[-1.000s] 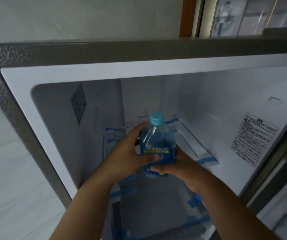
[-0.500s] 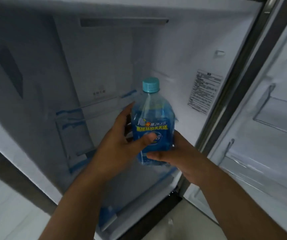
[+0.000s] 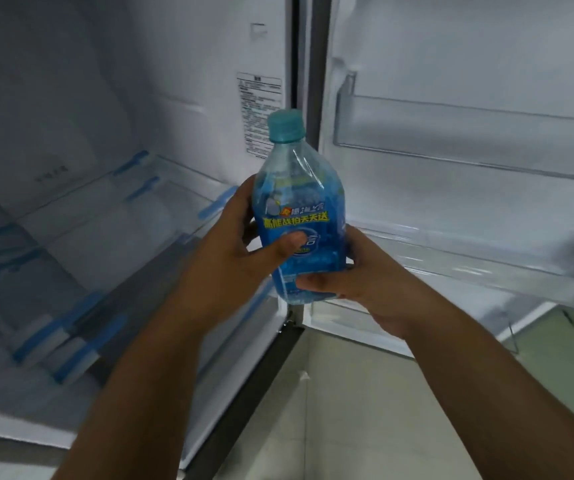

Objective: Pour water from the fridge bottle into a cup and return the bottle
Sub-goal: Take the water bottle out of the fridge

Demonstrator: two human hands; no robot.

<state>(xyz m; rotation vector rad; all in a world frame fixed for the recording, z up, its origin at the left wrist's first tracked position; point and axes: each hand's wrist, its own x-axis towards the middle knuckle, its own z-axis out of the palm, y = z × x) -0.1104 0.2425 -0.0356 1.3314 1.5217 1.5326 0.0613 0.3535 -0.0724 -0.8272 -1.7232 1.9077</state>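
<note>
Bottle (image 3: 299, 216) now clear of fridge (image 3: 105, 168) interior, held upright before open door (image 3: 469, 98). Left hand (image 3: 230, 258) and right hand (image 3: 358, 285) both wrap its body; cap (image 3: 285, 126) on. Judged: fetch done, pour next. Cup not in view; bottle base hidden by fingers.

White fridge interior (image 3: 71, 98) stands open on the left, blue-taped glass shelves (image 3: 161, 188) inside, clear door bins (image 3: 469, 140) on the right, pale tiled floor (image 3: 347, 410) below.
</note>
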